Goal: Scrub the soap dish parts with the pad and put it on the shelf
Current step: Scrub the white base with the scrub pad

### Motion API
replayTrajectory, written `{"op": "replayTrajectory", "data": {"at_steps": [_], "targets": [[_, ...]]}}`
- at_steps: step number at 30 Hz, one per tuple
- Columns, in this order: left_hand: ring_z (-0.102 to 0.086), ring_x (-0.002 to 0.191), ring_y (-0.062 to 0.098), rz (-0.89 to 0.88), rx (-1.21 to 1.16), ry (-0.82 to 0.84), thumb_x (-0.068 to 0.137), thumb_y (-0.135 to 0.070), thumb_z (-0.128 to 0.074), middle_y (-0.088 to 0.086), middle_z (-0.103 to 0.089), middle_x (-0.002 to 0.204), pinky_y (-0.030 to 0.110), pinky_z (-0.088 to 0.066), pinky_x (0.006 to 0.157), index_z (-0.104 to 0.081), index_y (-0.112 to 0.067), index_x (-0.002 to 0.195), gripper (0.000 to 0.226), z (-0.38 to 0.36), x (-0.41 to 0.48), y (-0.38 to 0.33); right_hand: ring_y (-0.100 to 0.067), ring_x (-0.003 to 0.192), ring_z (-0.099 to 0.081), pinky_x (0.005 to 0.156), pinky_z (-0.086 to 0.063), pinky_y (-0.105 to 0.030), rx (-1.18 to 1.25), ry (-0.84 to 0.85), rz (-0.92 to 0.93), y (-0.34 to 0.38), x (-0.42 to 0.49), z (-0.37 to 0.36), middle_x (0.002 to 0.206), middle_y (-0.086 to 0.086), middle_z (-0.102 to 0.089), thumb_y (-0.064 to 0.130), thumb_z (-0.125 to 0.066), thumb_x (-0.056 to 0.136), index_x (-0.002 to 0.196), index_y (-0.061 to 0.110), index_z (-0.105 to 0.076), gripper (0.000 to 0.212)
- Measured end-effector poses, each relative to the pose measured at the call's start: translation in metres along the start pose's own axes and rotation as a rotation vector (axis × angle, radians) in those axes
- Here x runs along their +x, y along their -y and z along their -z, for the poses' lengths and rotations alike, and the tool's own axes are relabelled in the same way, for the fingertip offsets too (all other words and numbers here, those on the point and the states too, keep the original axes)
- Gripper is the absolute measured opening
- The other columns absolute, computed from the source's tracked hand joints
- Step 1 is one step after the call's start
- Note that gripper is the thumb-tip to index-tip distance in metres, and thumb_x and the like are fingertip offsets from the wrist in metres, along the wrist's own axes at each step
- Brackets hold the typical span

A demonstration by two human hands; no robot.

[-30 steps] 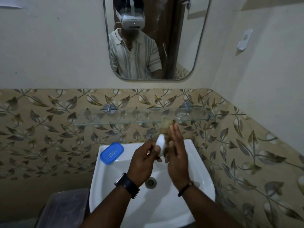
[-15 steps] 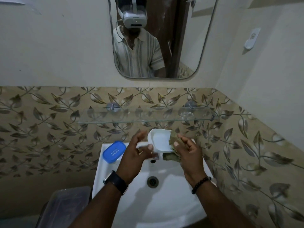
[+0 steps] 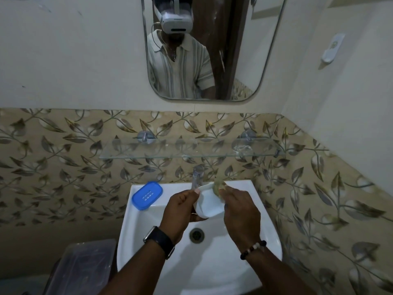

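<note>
White porcelain sink (image 3: 148, 237) sits below a clear glass shelf (image 3: 170, 154). Over the basin, the left hand (image 3: 182, 211) grips the white soap dish tray (image 3: 207, 204), fingers curled round its edge. The right hand (image 3: 241, 211) presses a greenish scrub pad (image 3: 219, 186) against the tray's far rim. Its blue slotted insert (image 3: 147, 195) lies on the sink's back-left corner.

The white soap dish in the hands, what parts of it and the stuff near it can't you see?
- White soap dish, head view: its near and left sides sit behind the left hand.
- Pad: mostly under the right hand; only a greenish edge shows.
- Tap: its spout is behind the dish.
- Blue tray on the sink: its underside is hidden.
- Glass shelf: whether it is wet is unclear.
</note>
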State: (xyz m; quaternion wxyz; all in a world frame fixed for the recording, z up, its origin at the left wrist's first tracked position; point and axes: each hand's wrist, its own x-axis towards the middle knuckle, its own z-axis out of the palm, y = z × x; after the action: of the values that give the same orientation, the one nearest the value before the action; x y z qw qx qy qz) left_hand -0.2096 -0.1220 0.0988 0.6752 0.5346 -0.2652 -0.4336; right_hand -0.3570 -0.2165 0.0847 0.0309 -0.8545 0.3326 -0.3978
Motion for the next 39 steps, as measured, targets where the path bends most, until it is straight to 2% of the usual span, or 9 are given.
{"op": "replayTrajectory", "data": {"at_steps": [3,7,10,14,18,22,29,34,39], "targets": [[-0.071,0.089,0.033,-0.003,0.074,0.05,0.103,-0.027,-0.052,0.027,-0.072,0.103,0.055,-0.062,0.079,-0.073,-0.001,0.109,0.033,-0.002,0.002,0.002,-0.028,0.099,-0.066,0.077,-0.055,-0.036,-0.148,0.071,0.308,-0.004,0.0,0.0,0.107,-0.005,-0.075,0.005,-0.076,0.077,0.109,0.013,-0.075,0.033],[-0.073,0.091,0.039,0.029,0.046,0.115,0.105,-0.028,-0.049,0.028,-0.073,0.105,0.054,-0.063,0.077,-0.071,0.001,0.111,0.037,-0.004,0.005,0.005,-0.015,0.102,-0.064,0.091,-0.054,-0.03,0.328,0.159,0.043,0.013,0.003,0.002,0.107,0.002,-0.075,0.003,-0.059,0.084,0.106,0.016,-0.077,0.032],[-0.074,0.087,0.039,0.023,-0.012,0.104,0.105,-0.027,-0.049,0.027,-0.074,0.101,0.053,-0.063,0.073,-0.068,0.004,0.109,0.037,0.0,0.007,0.007,-0.014,0.109,-0.061,0.095,-0.049,-0.032,0.498,0.351,0.064,0.013,0.008,0.01,0.115,0.005,-0.073,-0.007,-0.055,0.085,0.11,0.016,-0.075,0.04],[-0.075,0.086,0.036,-0.005,-0.041,0.032,0.104,-0.027,-0.051,0.022,-0.077,0.099,0.046,-0.064,0.065,-0.077,-0.011,0.104,0.03,0.009,0.006,0.01,-0.021,0.095,-0.06,0.078,-0.044,-0.04,0.215,0.498,0.323,-0.002,0.019,0.027,0.099,0.006,-0.07,0.002,-0.055,0.076,0.102,0.023,-0.071,0.037],[-0.074,0.089,0.033,-0.03,-0.022,-0.022,0.104,-0.025,-0.05,0.021,-0.075,0.104,0.046,-0.064,0.068,-0.073,-0.007,0.111,0.03,0.012,0.005,0.014,-0.021,0.101,-0.06,0.081,-0.043,-0.038,-0.173,0.359,0.48,-0.01,0.024,0.026,0.101,0.006,-0.07,0.011,-0.056,0.083,0.106,0.023,-0.073,0.031],[-0.073,0.091,0.031,-0.05,0.024,-0.006,0.106,-0.025,-0.047,0.023,-0.073,0.105,0.047,-0.064,0.073,-0.069,-0.005,0.118,0.032,0.009,0.001,0.019,-0.022,0.087,-0.062,0.077,-0.046,-0.035,-0.064,0.228,0.25,0.01,0.013,0.016,0.089,0.0,-0.071,0.012,-0.059,0.083,0.092,0.019,-0.074,0.019],[-0.074,0.086,0.03,-0.054,0.052,-0.042,0.107,-0.026,-0.044,0.023,-0.074,0.099,0.046,-0.064,0.07,-0.07,-0.008,0.115,0.032,0.014,-0.005,0.031,-0.011,0.084,-0.062,0.079,-0.052,-0.035,0.503,0.493,-0.076,0.031,0.006,0.012,0.086,0.008,-0.072,0.015,-0.044,0.083,0.085,0.02,-0.071,0.028],[-0.067,0.102,0.042,-0.034,0.032,-0.138,0.107,-0.024,-0.046,0.026,-0.068,0.113,0.05,-0.064,0.074,-0.067,-0.005,0.119,0.032,0.025,-0.001,0.031,-0.028,0.074,-0.068,0.056,-0.05,-0.029,0.834,0.143,-0.545,0.006,0.009,0.009,0.078,-0.004,-0.072,0.013,-0.045,0.085,0.079,0.021,-0.066,0.024],[-0.067,0.104,0.041,-0.072,-0.011,-0.169,0.106,-0.026,-0.049,0.022,-0.069,0.114,0.05,-0.063,0.074,-0.07,-0.008,0.117,0.03,0.03,0.003,0.026,-0.031,0.068,-0.061,0.063,-0.057,-0.056,0.847,0.116,-0.686,-0.008,0.005,0.006,0.072,-0.008,-0.063,0.024,-0.05,0.087,0.096,0.03,-0.069,0.022]]}}
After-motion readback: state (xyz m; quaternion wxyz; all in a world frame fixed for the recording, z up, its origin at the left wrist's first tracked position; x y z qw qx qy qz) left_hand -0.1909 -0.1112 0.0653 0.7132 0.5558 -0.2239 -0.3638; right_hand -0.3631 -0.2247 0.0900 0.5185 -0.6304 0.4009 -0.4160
